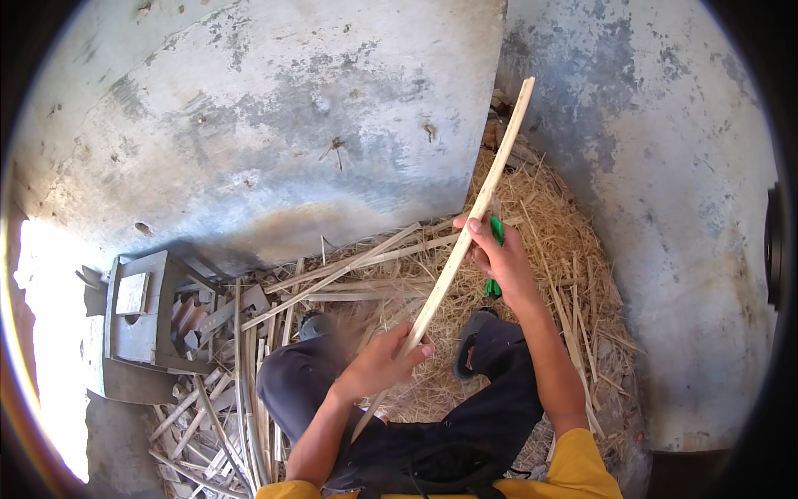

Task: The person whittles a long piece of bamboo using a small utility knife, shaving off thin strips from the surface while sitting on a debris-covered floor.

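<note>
A long pale wooden strip [455, 259] slants across in front of me, its far end raised to the upper right and its near end by my lap. My left hand [384, 363], slightly blurred, is closed around the lower part of the strip. Higher up, my right hand [502, 259] has its thumb and forefinger against the strip. A green tool [494, 289] is also gripped in that right hand, showing above and below the fingers. Its working end is hidden, so I cannot tell its exact kind.
Straw-like shavings [549, 218] cover the ground around my feet. Several loose wooden slats [366, 264] lie ahead and to the left. A grey wooden box [143, 320] stands at the left with scraps in it. Weathered walls [274, 108] close off the front and right.
</note>
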The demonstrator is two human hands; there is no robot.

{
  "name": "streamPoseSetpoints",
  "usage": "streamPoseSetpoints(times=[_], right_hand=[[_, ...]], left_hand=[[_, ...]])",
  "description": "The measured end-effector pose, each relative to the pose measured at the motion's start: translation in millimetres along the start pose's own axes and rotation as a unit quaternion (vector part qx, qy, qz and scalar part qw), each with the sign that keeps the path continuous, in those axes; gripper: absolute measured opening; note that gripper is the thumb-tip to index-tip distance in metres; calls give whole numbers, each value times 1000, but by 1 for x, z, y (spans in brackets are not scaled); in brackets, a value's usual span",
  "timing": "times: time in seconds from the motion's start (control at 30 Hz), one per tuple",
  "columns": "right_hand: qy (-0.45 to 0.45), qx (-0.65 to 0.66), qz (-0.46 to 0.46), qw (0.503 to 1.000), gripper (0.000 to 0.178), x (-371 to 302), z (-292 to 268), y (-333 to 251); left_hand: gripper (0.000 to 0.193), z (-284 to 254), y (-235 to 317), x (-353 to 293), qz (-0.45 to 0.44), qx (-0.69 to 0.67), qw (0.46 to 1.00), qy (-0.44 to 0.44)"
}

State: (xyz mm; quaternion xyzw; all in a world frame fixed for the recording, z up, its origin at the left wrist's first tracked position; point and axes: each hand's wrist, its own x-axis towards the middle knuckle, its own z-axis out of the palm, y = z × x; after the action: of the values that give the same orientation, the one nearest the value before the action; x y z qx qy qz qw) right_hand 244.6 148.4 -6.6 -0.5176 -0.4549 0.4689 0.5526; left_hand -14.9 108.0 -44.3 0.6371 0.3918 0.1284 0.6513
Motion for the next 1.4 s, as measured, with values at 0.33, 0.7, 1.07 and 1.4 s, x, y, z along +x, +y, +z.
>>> streamPoseSetpoints(times=[0.33,0.7,1.07,1.4], right_hand=[[-52,-305,-147,939,48,-19,-2,15],[-20,-546,-192,815,14,-36,39,38],[-65,-540,-173,821,15,-28,48,42],[-2,-550,-186,814,12,-8,66,68]], left_hand=[[19,4,-1,2,129,-29,981,143],[29,15,-8,10,78,-20,978,191],[25,16,-7,13,142,95,947,270],[25,12,-18,16,170,121,930,302]])
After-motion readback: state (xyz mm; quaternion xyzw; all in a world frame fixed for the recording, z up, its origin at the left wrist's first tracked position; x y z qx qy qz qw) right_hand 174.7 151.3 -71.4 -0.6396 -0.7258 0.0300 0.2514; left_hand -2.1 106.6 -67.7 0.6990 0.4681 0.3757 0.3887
